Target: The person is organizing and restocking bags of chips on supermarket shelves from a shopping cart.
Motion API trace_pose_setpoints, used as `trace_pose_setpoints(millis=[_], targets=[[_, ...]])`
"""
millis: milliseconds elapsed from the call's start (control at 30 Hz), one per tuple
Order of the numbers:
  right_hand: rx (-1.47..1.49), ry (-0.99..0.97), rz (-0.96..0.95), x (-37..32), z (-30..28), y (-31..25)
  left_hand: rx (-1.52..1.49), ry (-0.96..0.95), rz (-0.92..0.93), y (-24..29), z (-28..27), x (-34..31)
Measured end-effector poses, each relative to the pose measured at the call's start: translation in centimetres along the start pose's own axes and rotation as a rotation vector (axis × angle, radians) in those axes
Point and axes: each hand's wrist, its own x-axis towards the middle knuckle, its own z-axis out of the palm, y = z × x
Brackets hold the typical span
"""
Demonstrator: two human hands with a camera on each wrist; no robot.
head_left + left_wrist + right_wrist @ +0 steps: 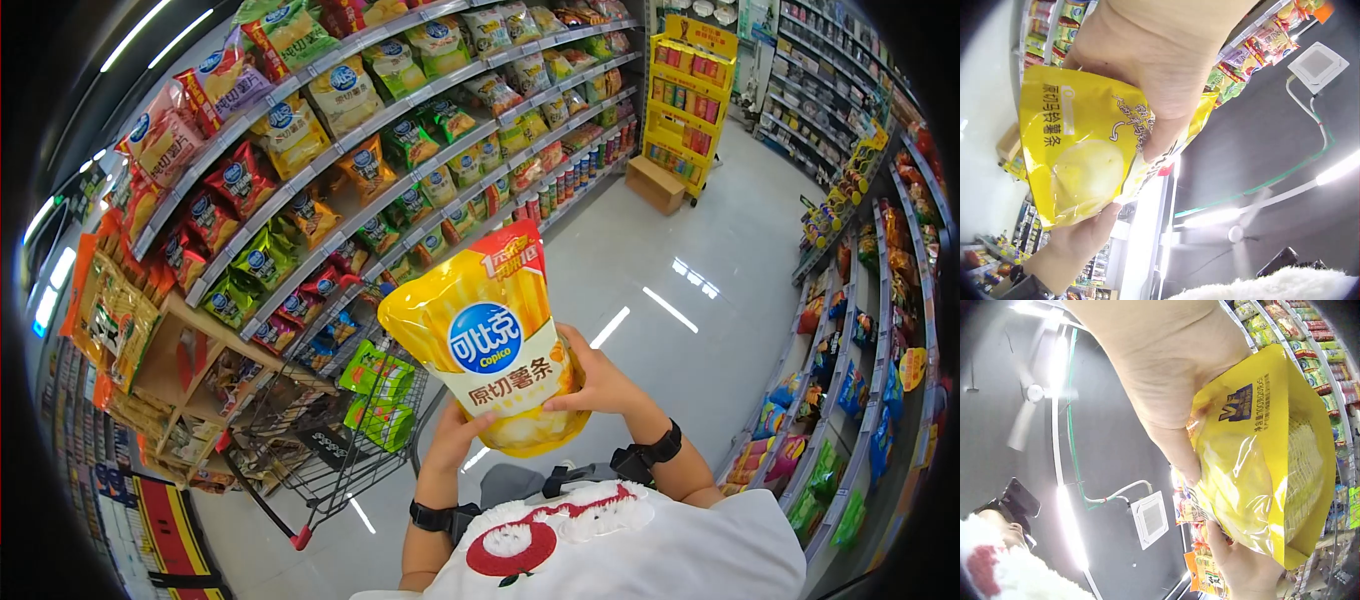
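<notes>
A yellow and white bag of potato snacks (498, 345) with a blue oval logo and a red corner is held upright in front of the chest. At its lower left edge my left hand (452, 437) grips it, thumb on the front. My right hand (597, 378) grips the right edge, its thumb also across the front. In the left wrist view the bag's bottom (1079, 156) shows, with the left hand (1147, 69) over its side. The right wrist view has the right hand (1166, 387) holding the bag (1254, 469); the fingers behind it are mostly hidden.
A shopping cart (300, 455) with green packages (380, 395) stands at the left. Behind it run shelves of chip bags (345, 95). A yellow display rack (690, 105) and a cardboard box (656, 184) stand farther along the aisle. More snack shelves (850, 370) line the right.
</notes>
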Motion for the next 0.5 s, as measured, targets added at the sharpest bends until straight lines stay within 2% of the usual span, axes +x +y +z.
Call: trace_pose_setpoints(millis=[133,267,500], targets=[[0.195,0.041,0.056,1.9,-1.3,2.9,0.057,0.015,-0.016,1.1,0.9,2.9],[0.475,-0.004,0.21,5.9,-2.2,7.3,0.179,0.02,-0.019,2.7,0.0,6.7],[0.548,-0.087,0.26,19.1,-4.0,12.9,0.411,0.016,-0.012,3.8,-7.5,17.9]])
